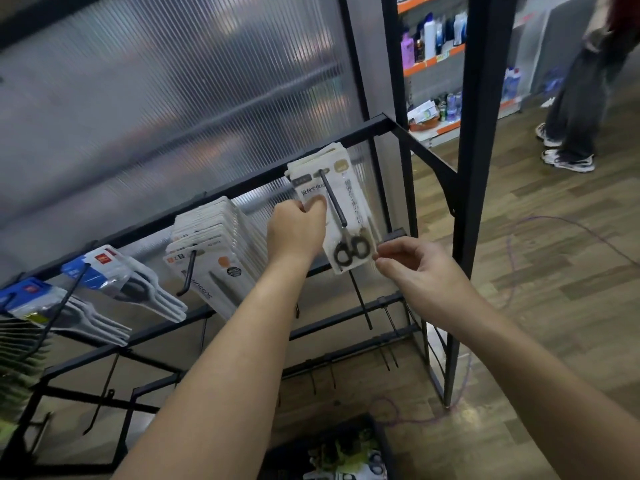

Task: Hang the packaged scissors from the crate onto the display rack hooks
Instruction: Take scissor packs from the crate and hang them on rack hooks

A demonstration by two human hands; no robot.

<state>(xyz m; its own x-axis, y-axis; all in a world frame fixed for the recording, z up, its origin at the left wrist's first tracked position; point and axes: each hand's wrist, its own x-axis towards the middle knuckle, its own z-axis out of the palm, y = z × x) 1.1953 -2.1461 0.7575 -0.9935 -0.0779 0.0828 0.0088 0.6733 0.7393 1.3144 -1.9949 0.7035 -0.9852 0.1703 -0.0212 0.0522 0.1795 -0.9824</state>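
Head view is showing me working at the right-hand hook (333,202) of the display rack (346,132), where the packaged scissors (358,202) are hanging with the black rod passing through the hole at the top of the card. My left hand (296,233) is gripping the pack's left edge, fingers curled round it and the thumb pressing on the front. My right hand (419,268) is reaching in at the lower right corner, thumb and forefinger nearly closed there; whether they are actually nipping the plastic I cannot tell. I am judging this to be the seating step: the pack is on the rod and I am squaring it against the ones behind. Next I am expecting to need both hands free, then a reach down to the crate (382,441) at my feet, where more packs are lying. Other packs (207,244) are filling the hooks to the left.
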